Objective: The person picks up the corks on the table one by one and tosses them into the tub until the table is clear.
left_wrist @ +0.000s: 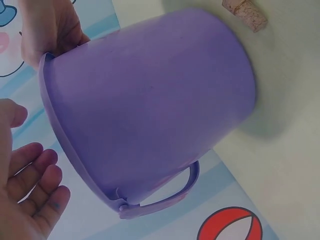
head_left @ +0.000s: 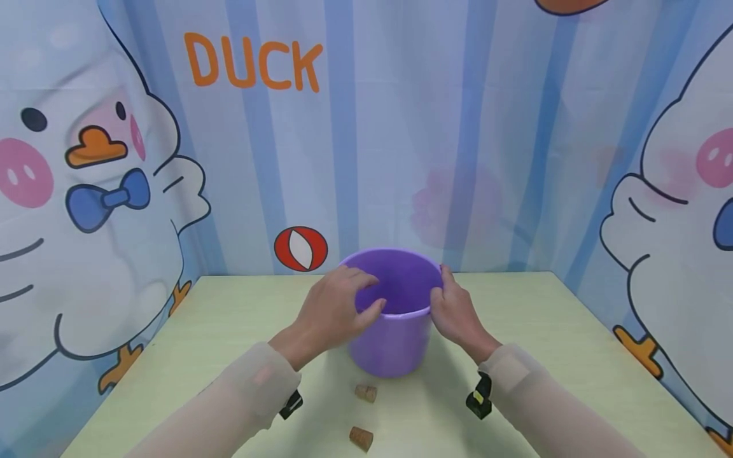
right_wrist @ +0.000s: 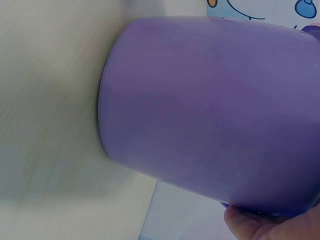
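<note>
A purple bucket (head_left: 392, 343) stands upright on the table, its mouth facing up. At its right side, my right hand (head_left: 458, 312) grips the rim, with the thumb on the near side. My left hand (head_left: 338, 305) hovers by the left part of the rim, fingers loosely bent and nothing in them; in the left wrist view a gap shows between those fingers (left_wrist: 42, 175) and the bucket. Hanging down the bucket's outside is its purple handle (left_wrist: 170, 202). Most of the bucket's inside floor is hidden. In the right wrist view, right-hand fingers (right_wrist: 250, 225) touch the bucket's side near the rim.
On the near side of the bucket lie two corks, one close to its base (head_left: 366, 393) and another cork (head_left: 361, 438) nearer the front. The pale table (head_left: 263, 318) ends against a duck-print curtain (head_left: 389, 127) at the back and sides.
</note>
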Demonstrator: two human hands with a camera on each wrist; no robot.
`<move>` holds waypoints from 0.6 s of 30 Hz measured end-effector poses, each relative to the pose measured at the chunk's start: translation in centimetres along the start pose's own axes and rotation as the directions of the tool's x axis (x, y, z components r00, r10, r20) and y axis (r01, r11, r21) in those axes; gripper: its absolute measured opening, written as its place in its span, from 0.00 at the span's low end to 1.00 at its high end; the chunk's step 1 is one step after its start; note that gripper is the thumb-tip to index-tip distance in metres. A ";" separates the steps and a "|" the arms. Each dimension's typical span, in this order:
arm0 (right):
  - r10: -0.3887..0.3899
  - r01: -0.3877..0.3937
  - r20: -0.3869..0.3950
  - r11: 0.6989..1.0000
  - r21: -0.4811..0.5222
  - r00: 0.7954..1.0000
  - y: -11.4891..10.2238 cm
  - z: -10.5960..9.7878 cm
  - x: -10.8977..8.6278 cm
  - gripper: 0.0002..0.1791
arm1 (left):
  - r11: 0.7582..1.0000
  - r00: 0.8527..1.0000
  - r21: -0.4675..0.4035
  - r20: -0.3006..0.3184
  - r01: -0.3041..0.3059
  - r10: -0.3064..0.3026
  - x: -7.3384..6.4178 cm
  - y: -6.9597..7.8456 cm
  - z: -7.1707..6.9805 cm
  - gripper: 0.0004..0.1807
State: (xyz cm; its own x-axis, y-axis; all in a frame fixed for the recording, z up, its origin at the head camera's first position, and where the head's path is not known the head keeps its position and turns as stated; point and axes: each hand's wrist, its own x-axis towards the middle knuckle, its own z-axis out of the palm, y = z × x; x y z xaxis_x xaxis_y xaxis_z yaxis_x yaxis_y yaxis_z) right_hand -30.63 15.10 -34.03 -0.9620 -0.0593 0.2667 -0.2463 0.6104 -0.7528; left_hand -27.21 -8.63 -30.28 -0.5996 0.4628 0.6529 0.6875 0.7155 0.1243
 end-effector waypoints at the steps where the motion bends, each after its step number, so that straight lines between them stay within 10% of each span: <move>1: 0.000 0.000 -0.001 1.000 0.000 1.000 0.0 0.0 0.0 0.37 | 1.000 1.000 0.005 -0.009 -0.012 0.012 -0.1 0.0 0.0 0.15; 18: -0.001 0.001 -0.007 1.000 -0.009 1.000 -0.1 0.0 0.0 0.37 | 0.993 0.989 0.026 -0.088 -0.114 0.116 -2.0 -0.2 -0.6 0.12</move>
State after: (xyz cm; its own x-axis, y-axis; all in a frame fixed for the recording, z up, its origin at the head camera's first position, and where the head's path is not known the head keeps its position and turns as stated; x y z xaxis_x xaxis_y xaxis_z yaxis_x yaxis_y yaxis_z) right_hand -30.57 15.06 -33.99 -0.9608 -0.0550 0.2717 -0.2466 0.6176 -0.7468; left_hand -25.92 -10.02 -31.12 -0.4774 0.4946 0.7263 0.7407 0.6712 0.0297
